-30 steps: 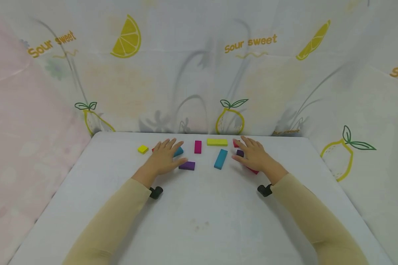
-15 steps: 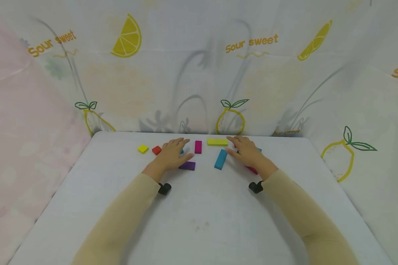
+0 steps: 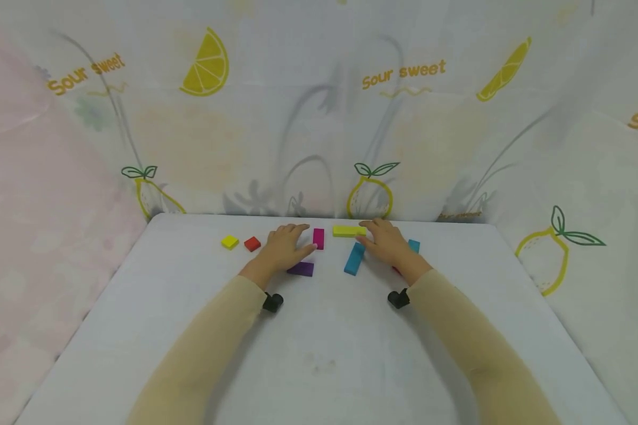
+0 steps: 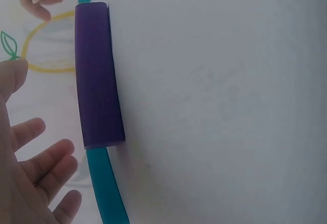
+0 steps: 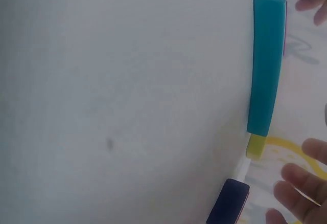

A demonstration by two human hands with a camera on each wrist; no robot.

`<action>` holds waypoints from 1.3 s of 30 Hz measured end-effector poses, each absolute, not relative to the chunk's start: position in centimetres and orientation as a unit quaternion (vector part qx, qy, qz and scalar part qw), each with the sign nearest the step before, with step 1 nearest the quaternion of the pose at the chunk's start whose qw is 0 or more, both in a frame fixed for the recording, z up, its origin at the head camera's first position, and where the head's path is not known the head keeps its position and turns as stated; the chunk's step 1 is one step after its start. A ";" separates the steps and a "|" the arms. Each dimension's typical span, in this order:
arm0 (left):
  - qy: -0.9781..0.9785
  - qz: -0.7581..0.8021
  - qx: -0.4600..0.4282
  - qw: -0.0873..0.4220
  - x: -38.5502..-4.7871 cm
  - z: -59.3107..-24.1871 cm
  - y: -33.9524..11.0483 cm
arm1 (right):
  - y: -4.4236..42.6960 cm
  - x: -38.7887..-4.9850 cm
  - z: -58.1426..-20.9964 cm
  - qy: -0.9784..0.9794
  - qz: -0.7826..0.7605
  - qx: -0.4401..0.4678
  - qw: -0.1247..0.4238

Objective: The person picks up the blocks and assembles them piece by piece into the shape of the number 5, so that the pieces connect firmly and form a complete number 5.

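- Purple block (image 3: 300, 270) lies nearest on the tabletop (image 3: 319, 378), just below the left grip (image 3: 283, 248). I'd pinch across its narrow width, low down.
- Teal block (image 4: 108, 188) shows past it in left wrist view; fingers could catch that one too.
- Red block (image 3: 397, 271): only a sliver shows under the right grip (image 3: 387, 243). Dark block (image 5: 228, 202) nearby, right wrist view. Come down slowly there.
- Slanted blue block (image 3: 354, 258): far end beside right thumb. Match its angle before pinching.
- Both grips: fingers loosely spread, nothing visibly held; contact can't tell.
- Small blue block (image 3: 414, 245) pokes out rightward; orange block (image 3: 252, 244) and small yellow block (image 3: 230, 242) off left, out of the way.
- Pink block (image 3: 319, 235) overlaps left thumb tip; easily nudged.
- Long yellow block (image 3: 347, 231) furthest, printed sheet (image 3: 276, 118) behind.
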State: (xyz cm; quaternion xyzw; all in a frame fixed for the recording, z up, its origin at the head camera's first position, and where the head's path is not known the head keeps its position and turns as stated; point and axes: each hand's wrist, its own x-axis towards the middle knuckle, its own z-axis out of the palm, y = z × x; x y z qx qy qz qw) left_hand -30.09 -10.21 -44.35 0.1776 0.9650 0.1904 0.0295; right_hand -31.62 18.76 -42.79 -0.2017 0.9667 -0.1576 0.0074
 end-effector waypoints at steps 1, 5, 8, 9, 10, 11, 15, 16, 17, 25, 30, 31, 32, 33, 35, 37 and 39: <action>0.965 0.190 0.176 0.030 -30.2 -44.3 -10.1 | 18.8 -31.6 -42.8 0.968 -0.159 -0.196 0.009; 0.967 0.188 0.168 0.029 -30.5 -44.4 -9.6 | 18.8 -31.8 -42.8 0.969 -0.172 -0.178 0.016; 0.970 0.182 0.156 0.030 -30.9 -44.4 -9.2 | 18.7 -32.2 -43.0 0.969 -0.179 -0.167 0.024; 0.971 0.180 0.152 0.032 -31.1 -44.5 -9.1 | 18.6 -32.4 -43.0 0.969 -0.181 -0.163 0.027; 0.972 0.180 0.147 0.033 -31.2 -44.5 -9.0 | 18.5 -32.6 -43.1 0.970 -0.183 -0.160 0.030; 0.973 0.179 0.144 0.034 -31.3 -44.5 -8.9 | 18.4 -32.8 -43.2 0.970 -0.184 -0.155 0.033; 0.973 0.181 0.139 0.037 -31.7 -44.7 -8.5 | 18.1 -33.5 -43.3 0.972 -0.181 -0.146 0.041; 0.973 0.180 0.140 0.036 -31.8 -44.8 -8.5 | 18.1 -33.6 -43.4 0.972 -0.177 -0.147 0.042; 0.973 0.178 0.141 0.036 -31.9 -44.8 -8.4 | 18.0 -33.7 -43.3 0.973 -0.173 -0.147 0.043; 0.976 0.168 0.135 0.037 -32.5 -44.9 -7.9 | 17.9 -34.5 -43.4 0.974 -0.174 -0.138 0.050; 0.977 0.162 0.133 0.032 -32.9 -45.0 -7.8 | 18.0 -34.9 -43.7 0.973 -0.176 -0.137 0.055; 0.978 0.161 0.133 0.032 -33.0 -45.0 -7.7 | 18.0 -35.0 -43.8 0.973 -0.176 -0.136 0.055; 0.978 0.157 0.132 0.033 -33.0 -45.0 -7.7 | 18.1 -35.0 -43.9 0.974 -0.176 -0.135 0.055; 0.979 0.154 0.130 0.034 -33.0 -45.0 -7.7 | 18.1 -35.1 -43.9 0.974 -0.176 -0.133 0.055; 0.981 0.147 0.123 0.037 -33.0 -45.1 -7.6 | 18.2 -35.1 -44.0 0.974 -0.176 -0.129 0.056; 0.982 0.142 0.115 0.041 -33.0 -45.2 -7.5 | 18.2 -35.2 -44.1 0.975 -0.175 -0.127 0.057; 0.984 0.137 0.105 0.043 -32.9 -45.2 -7.4 | 18.1 -35.3 -44.1 0.975 -0.176 -0.125 0.057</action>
